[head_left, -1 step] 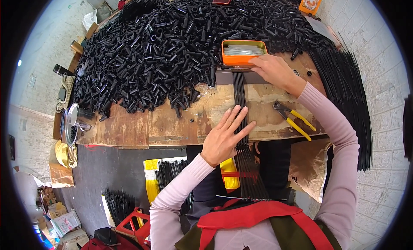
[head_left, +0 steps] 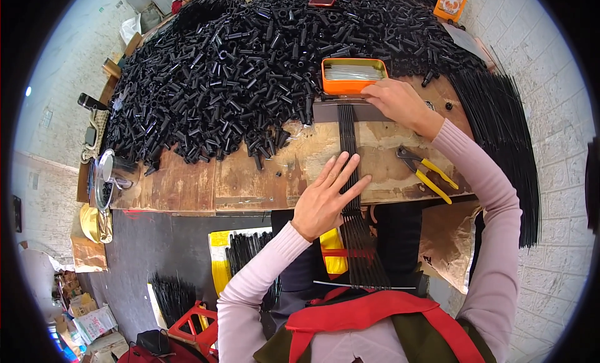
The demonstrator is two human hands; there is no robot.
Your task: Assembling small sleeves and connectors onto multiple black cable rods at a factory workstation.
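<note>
My left hand (head_left: 330,194) lies over a row of thin black rods (head_left: 347,135), its fingers stretched out and apart. The rods run side by side from a dark grey bar (head_left: 369,111) over the table's front edge and down toward my lap. My right hand (head_left: 403,106) is at the front right corner of an orange tin (head_left: 345,86), fingertips drawn together near the bar's top. Whatever is between those fingertips is too small or hidden to make out. Inside the open tin are many thin, pale, needle-like pieces (head_left: 353,73).
Pliers with yellow handles (head_left: 431,178) lie right of the rods. A large heap of black tubular parts (head_left: 231,75) covers the table's back and left. More long black rods (head_left: 500,125) hang over the right edge. A clear plastic container (head_left: 106,178) stands at the left edge.
</note>
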